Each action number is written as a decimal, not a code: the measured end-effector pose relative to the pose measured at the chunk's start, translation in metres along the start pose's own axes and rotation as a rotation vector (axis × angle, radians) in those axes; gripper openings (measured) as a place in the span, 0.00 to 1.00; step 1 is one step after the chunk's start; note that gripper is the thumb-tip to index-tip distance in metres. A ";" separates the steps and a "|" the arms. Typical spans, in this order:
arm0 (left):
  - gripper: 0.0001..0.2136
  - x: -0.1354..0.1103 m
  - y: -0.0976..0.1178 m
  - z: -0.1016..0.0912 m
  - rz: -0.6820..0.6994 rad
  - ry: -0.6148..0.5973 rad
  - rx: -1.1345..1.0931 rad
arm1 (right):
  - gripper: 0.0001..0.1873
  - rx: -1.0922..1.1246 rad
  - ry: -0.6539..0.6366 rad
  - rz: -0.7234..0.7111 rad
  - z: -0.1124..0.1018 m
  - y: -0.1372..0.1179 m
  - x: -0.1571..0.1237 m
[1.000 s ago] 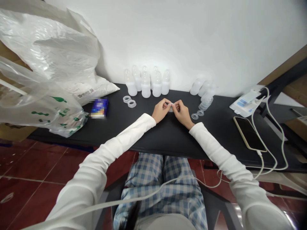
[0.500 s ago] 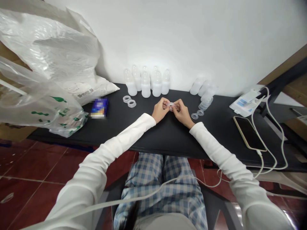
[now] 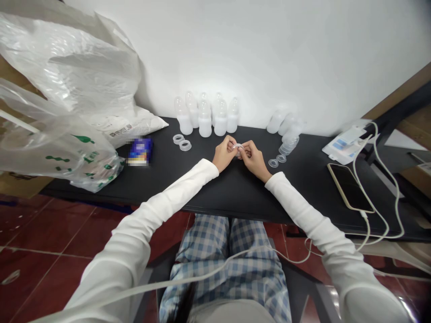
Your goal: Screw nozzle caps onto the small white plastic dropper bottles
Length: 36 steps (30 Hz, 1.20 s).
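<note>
Both hands meet over the black table, pinching one translucent plastic ring (image 3: pixel 238 146) between them. My left hand (image 3: pixel 225 154) grips its left side with thumb and fingers. On the right side my right hand (image 3: pixel 253 158) closes around the edge, its fingers partly hiding the ring. Behind the hands stand several small white bottles with clear domed caps (image 3: pixel 204 119). Two white rings (image 3: pixel 185 145) lie flat to the left of the hands. Two thin clear discs (image 3: pixel 273 163) rest to the right, in front of a row of clear domed caps (image 3: pixel 288 134).
A phone (image 3: pixel 350 186) with a white cable (image 3: pixel 382 217) and a white plastic case (image 3: pixel 346 142) lie at the right. A blue packet (image 3: pixel 140 151) sits at the left, beside large plastic bags (image 3: pixel 87 148). The white wall (image 3: pixel 256 54) rises behind the table (image 3: pixel 235 193).
The ring has tilted between the fingers, so more of its opening shows. Both hands have shifted very slightly left; the things on the table have stayed put.
</note>
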<state>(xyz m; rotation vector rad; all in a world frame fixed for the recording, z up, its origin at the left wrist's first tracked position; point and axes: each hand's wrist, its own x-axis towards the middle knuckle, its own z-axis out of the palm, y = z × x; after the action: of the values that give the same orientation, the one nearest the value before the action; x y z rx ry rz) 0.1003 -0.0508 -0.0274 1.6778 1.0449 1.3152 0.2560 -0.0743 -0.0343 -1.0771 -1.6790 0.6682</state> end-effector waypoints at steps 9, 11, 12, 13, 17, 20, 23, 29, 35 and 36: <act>0.08 0.001 -0.010 0.002 0.028 -0.099 -0.136 | 0.27 0.147 0.084 0.042 -0.005 0.008 0.003; 0.08 0.002 -0.011 0.002 0.018 -0.099 -0.151 | 0.28 0.174 0.090 0.056 -0.004 0.009 0.003; 0.08 0.002 -0.011 0.002 0.010 -0.097 -0.156 | 0.28 0.181 0.092 0.064 -0.004 0.009 0.003; 0.07 0.002 -0.010 0.002 0.000 -0.095 -0.159 | 0.28 0.183 0.096 0.070 -0.004 0.009 0.003; 0.06 0.001 -0.008 0.002 -0.035 -0.067 -0.166 | 0.28 0.186 0.097 0.081 -0.002 0.008 0.003; 0.05 0.001 -0.009 0.004 -0.061 -0.033 -0.165 | 0.28 0.187 0.084 0.082 -0.002 0.009 0.003; 0.06 0.000 -0.011 0.005 -0.074 -0.012 -0.141 | 0.28 0.182 0.075 0.085 -0.002 0.010 0.004; 0.07 -0.001 -0.005 0.006 0.038 -0.029 -0.022 | 0.28 0.168 0.096 0.091 -0.001 0.011 0.004; 0.05 0.001 -0.009 0.004 0.052 -0.010 -0.007 | 0.26 0.182 0.090 0.101 -0.002 0.010 0.004; 0.05 0.001 -0.010 0.003 0.041 -0.009 -0.016 | 0.26 0.196 0.082 0.101 -0.002 0.011 0.004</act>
<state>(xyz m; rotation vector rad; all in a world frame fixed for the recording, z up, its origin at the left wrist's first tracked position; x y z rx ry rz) 0.1018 -0.0456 -0.0370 1.6995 0.9971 1.3374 0.2614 -0.0663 -0.0407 -1.0391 -1.4637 0.8248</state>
